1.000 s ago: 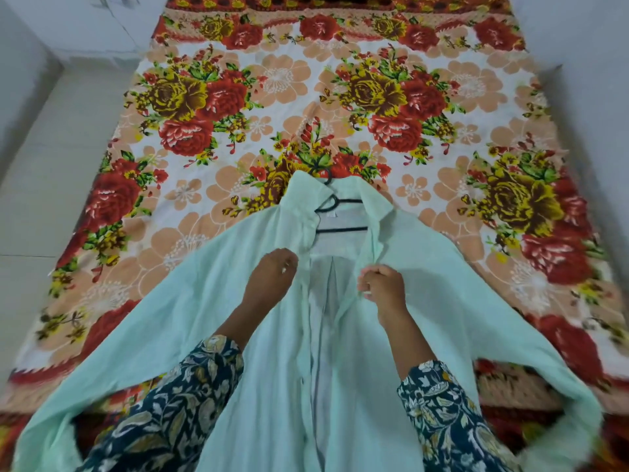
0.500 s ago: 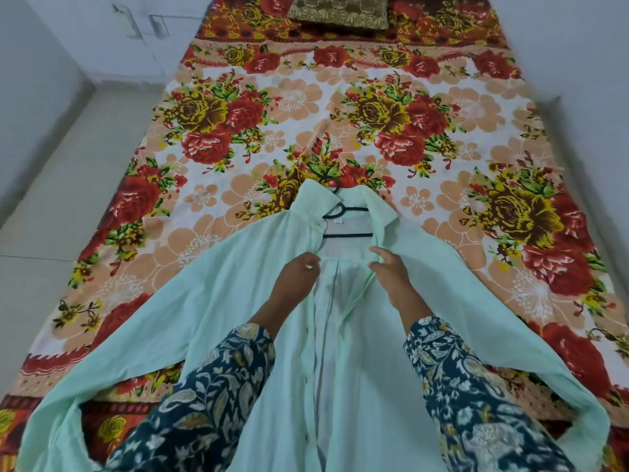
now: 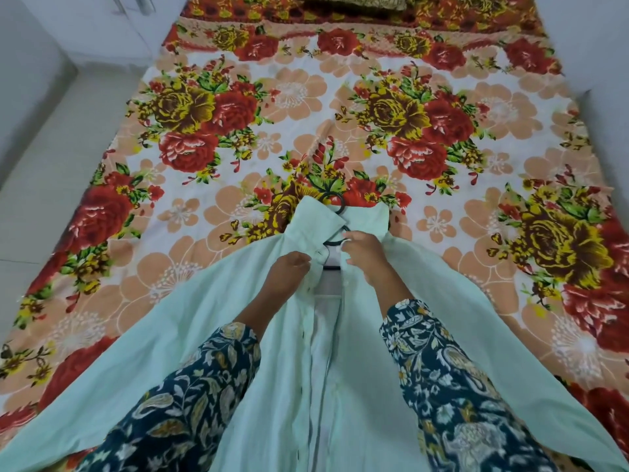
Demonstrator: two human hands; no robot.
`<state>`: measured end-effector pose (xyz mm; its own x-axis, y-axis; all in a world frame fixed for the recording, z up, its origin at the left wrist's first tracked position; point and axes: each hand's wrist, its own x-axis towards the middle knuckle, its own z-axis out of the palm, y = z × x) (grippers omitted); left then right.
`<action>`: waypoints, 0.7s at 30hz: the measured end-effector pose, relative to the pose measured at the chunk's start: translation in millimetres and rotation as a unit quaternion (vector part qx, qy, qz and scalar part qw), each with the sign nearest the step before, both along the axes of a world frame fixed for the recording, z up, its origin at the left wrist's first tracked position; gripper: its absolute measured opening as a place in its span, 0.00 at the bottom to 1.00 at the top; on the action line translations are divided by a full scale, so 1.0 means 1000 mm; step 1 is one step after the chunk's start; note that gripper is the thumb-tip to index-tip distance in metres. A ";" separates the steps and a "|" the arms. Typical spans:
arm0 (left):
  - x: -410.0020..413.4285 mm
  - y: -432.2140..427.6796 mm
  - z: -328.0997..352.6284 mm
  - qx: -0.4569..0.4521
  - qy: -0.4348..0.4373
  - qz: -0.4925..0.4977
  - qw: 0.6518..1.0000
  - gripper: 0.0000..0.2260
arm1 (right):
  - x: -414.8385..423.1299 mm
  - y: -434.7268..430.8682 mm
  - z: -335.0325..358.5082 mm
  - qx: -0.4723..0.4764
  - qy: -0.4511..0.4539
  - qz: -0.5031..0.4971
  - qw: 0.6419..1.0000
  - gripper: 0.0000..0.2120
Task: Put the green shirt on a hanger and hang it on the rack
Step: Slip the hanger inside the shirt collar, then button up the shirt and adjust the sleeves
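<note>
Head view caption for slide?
Left hand and right hand pinch green shirt collar over black hanger on floral bedsheet.

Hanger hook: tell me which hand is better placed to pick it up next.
Right, probably. The right hand pinches the green shirt beside the hanger, just below its hook; the left hand sits lower, farther away.

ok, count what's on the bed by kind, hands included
green shirt: 1
black hanger: 1, inside the collar
hands: 2, left hand and right hand, both pinching the shirt front
cushion: 1, at the far end
Total: 5
</note>
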<state>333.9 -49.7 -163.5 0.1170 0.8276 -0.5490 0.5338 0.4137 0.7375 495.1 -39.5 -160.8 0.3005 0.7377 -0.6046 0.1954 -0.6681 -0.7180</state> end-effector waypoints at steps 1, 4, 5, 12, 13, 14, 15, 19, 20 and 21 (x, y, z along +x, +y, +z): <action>-0.002 0.001 -0.001 -0.002 -0.008 0.010 1.000 0.11 | -0.001 -0.001 -0.003 -0.004 0.005 0.004 1.000 0.18; -0.007 -0.006 0.002 -0.008 -0.035 0.025 0.999 0.10 | -0.003 -0.017 -0.003 0.011 0.001 -0.024 1.000 0.17; -0.008 -0.011 0.005 -0.010 -0.043 0.021 0.999 0.10 | -0.004 -0.026 0.000 0.017 -0.001 -0.036 0.999 0.18; -0.018 -0.078 0.044 -0.011 -0.077 0.003 0.997 0.10 | -0.014 -0.121 0.043 0.027 0.083 -0.117 0.989 0.13; -0.021 -0.092 0.048 -0.012 -0.078 -0.001 0.997 0.10 | -0.018 -0.138 0.048 0.026 0.092 -0.119 0.988 0.12; -0.024 -0.108 0.052 -0.014 -0.076 -0.007 0.997 0.09 | -0.023 -0.157 0.053 0.024 0.098 -0.121 0.988 0.11; -0.026 -0.121 0.054 -0.017 -0.069 -0.014 0.997 0.09 | -0.027 -0.170 0.055 0.019 0.104 -0.124 0.987 0.11; -0.046 -0.193 0.052 -0.053 -0.032 -0.021 0.998 0.07 | -0.046 -0.239 0.054 -0.022 0.110 -0.113 0.987 0.12; -0.052 -0.213 0.049 -0.066 -0.020 -0.028 0.997 0.07 | -0.052 -0.258 0.049 -0.040 0.105 -0.103 0.988 0.12; -0.058 -0.232 0.045 -0.084 -0.009 -0.038 0.996 0.06 | -0.058 -0.277 0.044 -0.057 0.102 -0.092 0.989 0.13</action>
<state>275.8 -281.7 -118.0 0.1872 0.7131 -0.6757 0.5553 0.4906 0.6716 437.5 -316.5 -117.0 0.2868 0.6055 -0.7424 -0.0775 -0.7577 -0.6479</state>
